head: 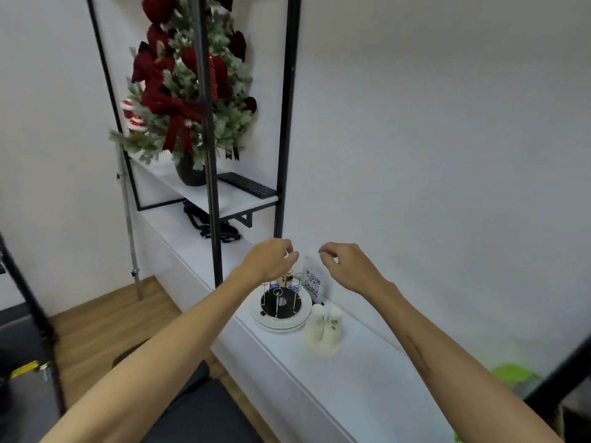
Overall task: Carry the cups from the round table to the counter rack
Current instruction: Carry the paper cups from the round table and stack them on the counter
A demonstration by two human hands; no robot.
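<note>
a long white counter (pixel 361 388) runs along the pale wall. above its far end a black metal shelf frame (pixel 211 174) holds a frosted green christmas tree with dark red bows (pixel 185 91) and a flat black keyboard (pixel 247 185). near the counter's middle a round wire cup rack with a black base on white plates (pixel 281 306) stands beside 2 stacks of upturned white paper cups (pixel 323 327). a white qr-code sign (pixel 312 281) stands behind. the left hand (pixel 271 259) and right hand (pixel 347 265) hover over the rack, fingers curled; blur hides whether either holds anything.
</note>
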